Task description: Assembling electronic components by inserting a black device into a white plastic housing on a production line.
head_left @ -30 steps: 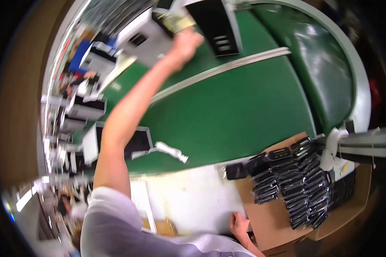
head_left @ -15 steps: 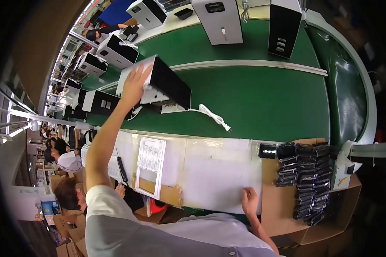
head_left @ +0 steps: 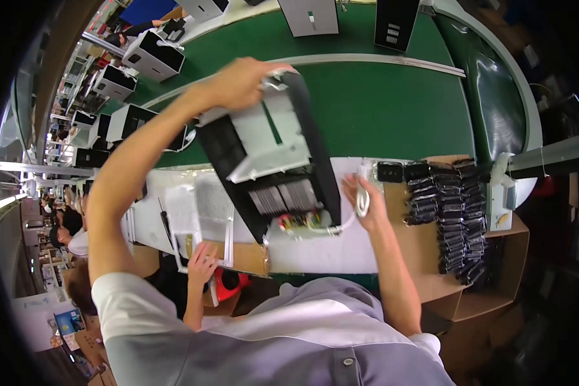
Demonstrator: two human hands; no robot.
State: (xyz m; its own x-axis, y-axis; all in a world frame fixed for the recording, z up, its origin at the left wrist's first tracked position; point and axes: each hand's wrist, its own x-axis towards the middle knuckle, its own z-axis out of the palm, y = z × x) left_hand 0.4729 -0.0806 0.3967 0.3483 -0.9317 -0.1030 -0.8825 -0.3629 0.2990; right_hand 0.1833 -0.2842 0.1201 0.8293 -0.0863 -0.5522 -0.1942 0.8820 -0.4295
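My left hand grips the upper end of a black and white box-shaped appliance. Tilted, the appliance hangs above the near edge of the green bench and the pale work surface. Its open side faces me, showing a white inner shell, metal fins and a small board with coloured wires at the lower end. From there a white power cord runs to my right hand. The fingers of that hand are closed round the bundled cord, just right of the appliance. My left fingertips are partly hidden behind the housing's top.
Black wrapped parts lie stacked on cardboard at the right. A white grille frame and a screwdriver are at the left, where a co-worker's hand touches the frame. More appliances stand beyond the bench rail.
The appliance came off the green bench toward me and turned its open side my way. My right hand rose from the work surface and took the cord. A co-worker's hand reached the frame.
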